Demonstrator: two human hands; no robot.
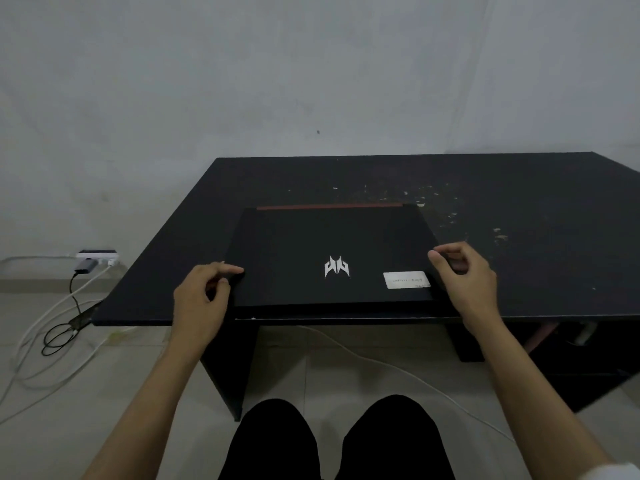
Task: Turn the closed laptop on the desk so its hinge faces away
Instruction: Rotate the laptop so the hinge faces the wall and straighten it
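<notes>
A closed black laptop (332, 251) lies flat near the desk's front edge. It has a silver logo, a white sticker, and a red hinge strip (329, 206) along its far edge. My left hand (201, 296) is at the laptop's left edge, with the thumb on the lid and the fingers curled beside it. My right hand (464, 278) hovers at the right edge. Its thumb tip just reaches the edge, and its curled fingers stay apart from the thumb and hold nothing.
The black desk (519, 258) has pale scuffs at the back right and stands against a grey wall. On the floor to the left are a power strip (97, 255) and tangled black and white cables (59, 327). My knees show below the desk front.
</notes>
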